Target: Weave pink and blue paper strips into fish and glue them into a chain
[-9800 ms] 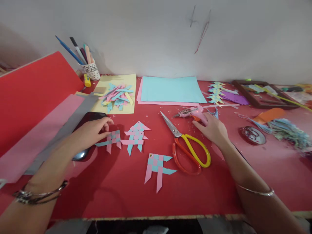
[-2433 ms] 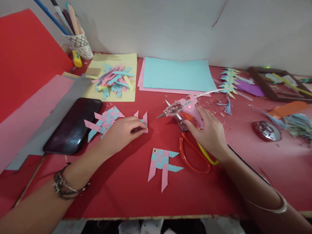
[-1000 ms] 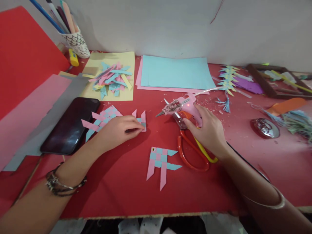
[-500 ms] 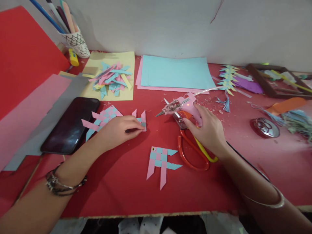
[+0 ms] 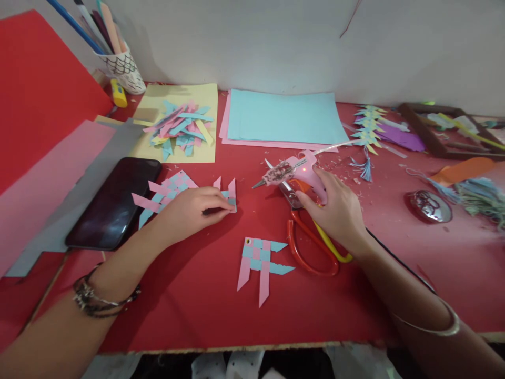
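My left hand (image 5: 199, 208) is closed in a pinch at the lower right corner of a woven pink-and-blue paper fish (image 5: 232, 195), covering much of it. Whatever else may lie between those fingertips is hidden. My right hand (image 5: 335, 205) grips a pink hot glue gun (image 5: 305, 171) by its handle; its nozzle points left. Beneath the gun lie scissors (image 5: 294, 247) with red handles, and part of a yellow handle shows beside them. Nearer the front, a second woven paper fish (image 5: 256, 255) with a round eye lies flat. Another woven paper piece (image 5: 169, 189) is partly behind my left hand.
A black phone (image 5: 114, 202) lies at left. Behind are cut paper strips (image 5: 185, 126) on a yellow sheet, stacked blue sheets (image 5: 282, 118) and a pen cup (image 5: 125, 68). A woven tassel piece (image 5: 369, 129), a brown frame (image 5: 422, 131) and a shiny round tin (image 5: 430, 206) stand at right.
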The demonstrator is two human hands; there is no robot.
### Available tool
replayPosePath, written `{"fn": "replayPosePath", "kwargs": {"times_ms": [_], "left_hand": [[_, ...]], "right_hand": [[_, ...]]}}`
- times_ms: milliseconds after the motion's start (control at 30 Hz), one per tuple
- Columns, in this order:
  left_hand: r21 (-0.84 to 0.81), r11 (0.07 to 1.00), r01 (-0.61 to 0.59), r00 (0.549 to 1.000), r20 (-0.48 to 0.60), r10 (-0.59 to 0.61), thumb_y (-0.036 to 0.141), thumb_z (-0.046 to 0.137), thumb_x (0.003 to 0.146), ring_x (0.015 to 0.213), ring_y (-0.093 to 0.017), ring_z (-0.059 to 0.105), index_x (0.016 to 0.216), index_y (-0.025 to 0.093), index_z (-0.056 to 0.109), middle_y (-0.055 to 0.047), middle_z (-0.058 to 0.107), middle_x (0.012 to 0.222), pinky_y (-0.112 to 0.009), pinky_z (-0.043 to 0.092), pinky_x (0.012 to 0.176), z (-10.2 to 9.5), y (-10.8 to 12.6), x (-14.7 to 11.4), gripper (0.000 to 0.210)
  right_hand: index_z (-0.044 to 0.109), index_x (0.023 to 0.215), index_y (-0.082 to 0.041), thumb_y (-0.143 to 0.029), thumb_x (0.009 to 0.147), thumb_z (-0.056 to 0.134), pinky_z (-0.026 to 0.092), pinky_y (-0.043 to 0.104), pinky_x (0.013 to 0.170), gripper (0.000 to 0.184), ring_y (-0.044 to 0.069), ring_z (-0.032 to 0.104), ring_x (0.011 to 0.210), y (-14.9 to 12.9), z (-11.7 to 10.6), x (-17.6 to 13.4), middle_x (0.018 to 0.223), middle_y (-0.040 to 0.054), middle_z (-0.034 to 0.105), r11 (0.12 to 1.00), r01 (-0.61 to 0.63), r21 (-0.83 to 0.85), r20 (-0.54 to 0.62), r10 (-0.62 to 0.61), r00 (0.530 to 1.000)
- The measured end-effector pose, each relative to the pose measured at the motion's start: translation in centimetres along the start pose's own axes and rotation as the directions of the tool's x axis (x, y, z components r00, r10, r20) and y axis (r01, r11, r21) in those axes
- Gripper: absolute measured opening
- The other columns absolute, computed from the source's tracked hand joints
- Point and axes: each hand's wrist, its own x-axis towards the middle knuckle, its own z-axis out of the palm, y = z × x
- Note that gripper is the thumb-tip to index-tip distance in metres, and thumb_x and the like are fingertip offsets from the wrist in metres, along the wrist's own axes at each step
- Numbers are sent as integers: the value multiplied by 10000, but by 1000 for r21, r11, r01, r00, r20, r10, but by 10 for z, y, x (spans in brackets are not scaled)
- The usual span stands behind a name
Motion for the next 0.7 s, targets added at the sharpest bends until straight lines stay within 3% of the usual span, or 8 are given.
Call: {"fn": "replayPosePath", "kwargs": {"times_ms": [233, 367, 433, 533, 600, 700], "left_hand": [[-11, 999, 42, 999, 14, -42, 283, 414, 824, 719, -133, 612, 879, 217, 664, -10, 679, 785, -210, 448, 640, -2, 2, -2, 264], [-38, 990, 136, 986, -97, -139, 299, 435, 814, 611, -117, 561, 997, 193, 585, 11, 613, 673, -204, 438, 598, -6, 4, -3, 260], [7, 987, 160, 975, -160, -157, 313, 427, 822, 686, -133, 567, 992, 187, 571, -15, 616, 763, -225, 448, 654, -7, 2, -3, 256], [132, 968, 215, 970, -140, -196, 367, 430, 816, 973, -217, 541, 1142, 182, 494, -92, 584, 1065, -323, 428, 827, -8, -4, -3, 380], [220, 946, 239, 970, -90, -224, 426, 460, 789, 1145, -279, 440, 1278, 173, 362, -131, 501, 1231, -421, 345, 943, -7, -8, -3, 559], [306, 924, 231, 972, -37, -231, 452, 477, 773, 1192, -294, 404, 1335, 209, 267, -121, 499, 1252, -504, 196, 1020, -5, -12, -5, 648]], "right_hand": [[542, 1084, -153, -457, 778, 466, 468, 389, 703, 438, 280, 593, 895, 0, -1, 1, 1030, 127, 626, 1000, -10, -10, 11, 10, 1000], [553, 1070, -163, -438, 760, 490, 471, 387, 698, 419, 281, 597, 894, 2, -1, 2, 1028, 118, 634, 999, -34, 7, -8, 35, 999], [554, 1067, -174, -432, 751, 496, 472, 387, 696, 413, 281, 597, 902, 3, -1, 3, 1032, 111, 637, 999, -49, 25, -13, 49, 999], [553, 1063, -170, -434, 742, 495, 470, 390, 708, 419, 283, 595, 915, 5, -2, 5, 1032, 112, 638, 998, -61, 34, -16, 62, 998], [552, 1055, -164, -431, 739, 491, 466, 390, 713, 418, 281, 597, 908, 8, -3, 7, 1017, 114, 641, 997, -68, 32, -22, 69, 997], [553, 1025, -174, -434, 734, 483, 461, 383, 700, 397, 271, 599, 876, 14, -4, 11, 976, 107, 648, 995, -90, 33, -47, 91, 995]]}}
